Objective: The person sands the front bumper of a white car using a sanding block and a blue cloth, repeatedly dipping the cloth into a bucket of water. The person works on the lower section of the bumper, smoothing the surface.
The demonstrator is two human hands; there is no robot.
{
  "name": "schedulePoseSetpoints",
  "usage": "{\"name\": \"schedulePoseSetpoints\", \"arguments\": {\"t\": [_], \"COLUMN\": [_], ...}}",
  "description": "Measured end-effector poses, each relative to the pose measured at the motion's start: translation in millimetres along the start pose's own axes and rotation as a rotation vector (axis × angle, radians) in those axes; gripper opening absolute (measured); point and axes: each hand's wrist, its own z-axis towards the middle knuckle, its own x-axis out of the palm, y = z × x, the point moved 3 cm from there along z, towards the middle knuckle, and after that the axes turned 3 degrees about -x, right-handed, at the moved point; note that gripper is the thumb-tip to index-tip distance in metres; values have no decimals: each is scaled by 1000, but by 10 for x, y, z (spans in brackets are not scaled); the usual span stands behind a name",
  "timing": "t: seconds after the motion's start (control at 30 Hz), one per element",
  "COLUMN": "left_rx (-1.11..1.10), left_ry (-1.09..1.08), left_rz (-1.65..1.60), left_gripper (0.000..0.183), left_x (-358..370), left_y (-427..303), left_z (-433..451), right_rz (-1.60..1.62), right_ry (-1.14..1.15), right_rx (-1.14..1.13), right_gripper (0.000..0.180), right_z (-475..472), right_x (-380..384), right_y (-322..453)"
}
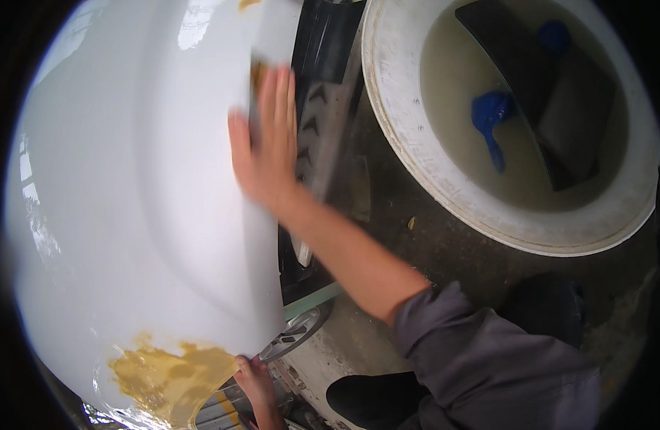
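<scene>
A white painted car body panel [201, 161] curves across the left side. My right hand [271, 145] lies on its right edge, blurred, fingers extended together and thumb apart; a thin grey-brown pad [256, 80] shows between the thumb and fingers, mostly hidden under the hand. At the lower edge, my left hand [253, 379] grips the panel rim, thumb on top and fingers partly hidden. Beside that hand spreads a yellow-brown patch [174, 379] on the panel. Another small yellow-brown mark [249, 5] is at the top.
Upper right, a round white tub [400, 123] holds cloudy water, dark flat pieces [523, 86] and blue objects [488, 110]. Black trim [327, 43] runs along the panel. Below are a spoked wheel [303, 329] and black shoes [375, 398] on the floor.
</scene>
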Motion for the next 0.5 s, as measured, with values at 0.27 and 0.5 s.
{"name": "schedulePoseSetpoints", "arguments": {"t": [0.27, 0.5], "left_rx": [-93, -138], "left_ry": [102, 61], "left_rz": [-201, -219], "left_gripper": [52, 54], "left_x": [108, 98], "left_y": [-52, -34], "left_z": [56, 44], "right_rz": [40, 118], "right_ry": [103, -69], "right_rx": [-55, 96], "right_gripper": [76, 75], "right_z": [-1373, 560], "right_x": [-262, -155], "right_y": [239, -33]}}
